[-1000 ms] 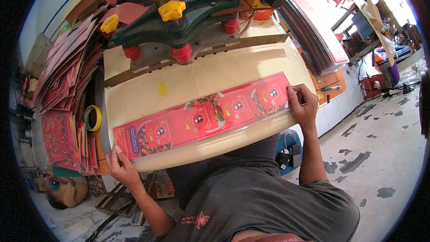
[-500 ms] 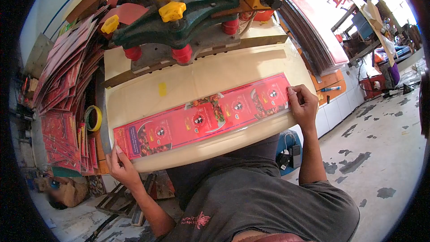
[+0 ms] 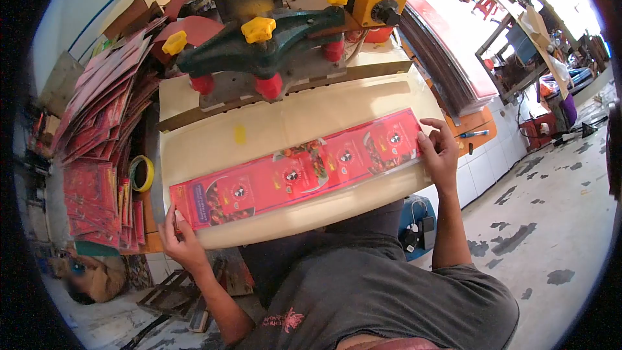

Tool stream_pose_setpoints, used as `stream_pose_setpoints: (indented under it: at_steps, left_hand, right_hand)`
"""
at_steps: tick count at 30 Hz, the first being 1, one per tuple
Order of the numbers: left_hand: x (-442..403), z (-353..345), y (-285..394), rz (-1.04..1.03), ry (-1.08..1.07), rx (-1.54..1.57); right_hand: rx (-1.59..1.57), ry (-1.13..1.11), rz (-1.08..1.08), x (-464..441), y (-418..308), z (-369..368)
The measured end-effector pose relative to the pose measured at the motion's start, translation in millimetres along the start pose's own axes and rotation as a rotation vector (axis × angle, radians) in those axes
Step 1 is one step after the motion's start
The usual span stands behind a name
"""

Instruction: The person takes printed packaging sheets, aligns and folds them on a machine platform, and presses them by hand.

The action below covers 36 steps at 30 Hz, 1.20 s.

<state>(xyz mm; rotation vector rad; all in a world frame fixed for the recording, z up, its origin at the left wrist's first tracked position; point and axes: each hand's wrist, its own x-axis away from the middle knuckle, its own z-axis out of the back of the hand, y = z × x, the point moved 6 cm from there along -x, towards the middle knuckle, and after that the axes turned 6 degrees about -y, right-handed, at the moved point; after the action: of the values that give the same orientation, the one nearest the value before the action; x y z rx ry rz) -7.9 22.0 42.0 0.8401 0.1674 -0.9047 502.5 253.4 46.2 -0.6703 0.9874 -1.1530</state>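
Note:
A long red printed plastic strip (image 3: 262, 185), with food pictures and round logos, lies slanted across the cream-coloured sheet of the press bed (image 3: 194, 146). At its lower left end my left hand (image 3: 183, 244) is closed, thumb and forefinger pinching the edge. By the right end is my right hand (image 3: 442, 159); its thumb rests near the strip's edge while the forefinger stands apart from the thumb. Above the bed, a green press head (image 3: 278, 48) with yellow knobs and red collars carries a metal bar (image 3: 291, 84).
Stacked red printed sheets (image 3: 97, 116) lean at the left beside a yellow tape roll (image 3: 141, 174). A yellow control box (image 3: 379, 0) sits at the upper right, near a pile of flat sheets (image 3: 447, 58). A blue pen (image 3: 474, 133) lies on the orange table. Another person (image 3: 100, 279) is low at left.
My right forefinger has lifted away from the thumb at the strip's end. My left hand keeps its pinch. The whole view has shifted slightly, with the press appearing lower.

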Motion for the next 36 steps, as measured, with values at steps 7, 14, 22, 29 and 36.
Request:
stream_pose_setpoints:
  at_steps: [7,14,22,29,36]
  left_hand:
    - [-2,6,-2,-0.002,-0.123,0.073]
    - [-12,11,-5,-0.005,-0.357,0.016]
    - [-14,22,8,-0.015,-0.366,-0.031]
    - [-18,51,3,0.122,-0.193,-0.067]
    - [-1,29,114,-0.441,-0.290,0.075]
  right_hand:
    - [-0.554,-0.081,-0.196,-5,-12,5]
    - [-0.953,-0.109,-0.322,6,-29,-5]
    - [-0.729,-0.284,-0.401,27,-30,-38]
    - [-0.797,-0.366,-0.323,28,-46,-44]
    - [-0.811,-0.511,-0.205,37,-75,-86]
